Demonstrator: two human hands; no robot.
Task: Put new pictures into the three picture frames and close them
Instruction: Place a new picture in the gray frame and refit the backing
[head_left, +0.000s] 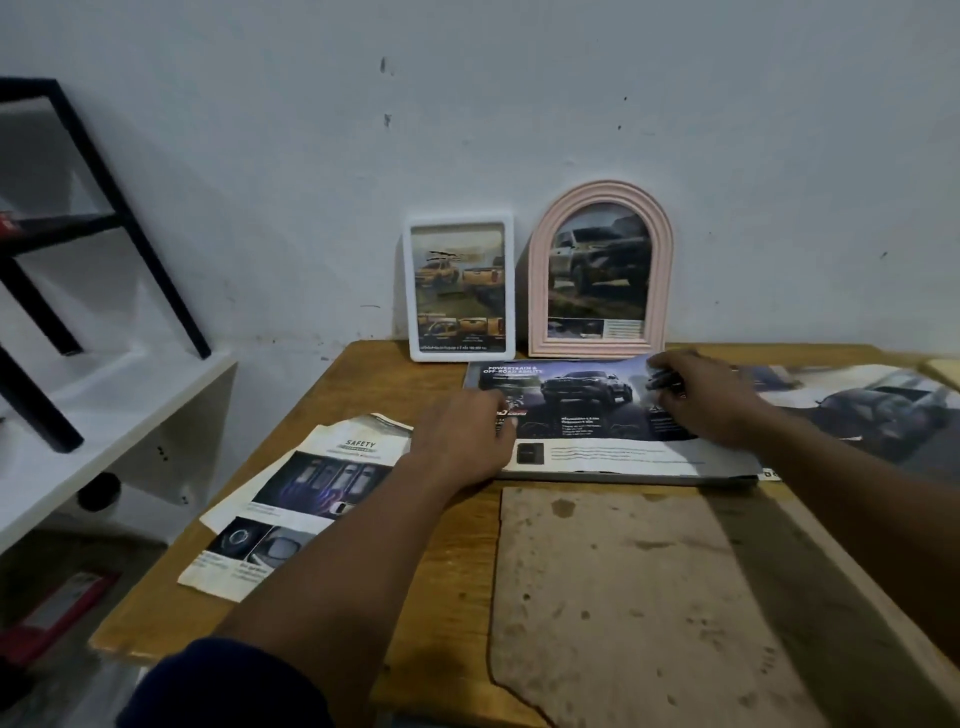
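Head view, third frame in preparation. Two of the task's frames, the white frame (459, 287) and the pink arched frame (600, 270), stand side by side at the far edge of the table (467, 561). They lean on the wall (519, 104), each already showing a truck picture. Just in front of them lies the brochure page (587, 410), spread over a grey slab (623, 477) whose near edge peeps out beneath it. I take this for the third frame or its backing, but cannot tell which. My left hand (462, 431) lies on the page's left part and holds nothing, its fingers pressing the paper down. My right hand (706, 400) rests on the far right part, fingers curled and apparently pinching the far edge of the page where it lifts. A cut SAFETY sheet (306, 493) hangs partly over the table's left edge, and a larger truck sheet (872, 405) lies toward the right edge. Risks, as I judge them: if my right hand pulls while my left pins, the thin paper may crease or tear at the lifted edge. If my left hand slips, the page will skew on the slab and be trimmed or seated crooked. Since the page lies close to the leaning frames, a push toward the far edge could knock them over. The overhanging SAFETY sheet may slide off if my left forearm brushes it.
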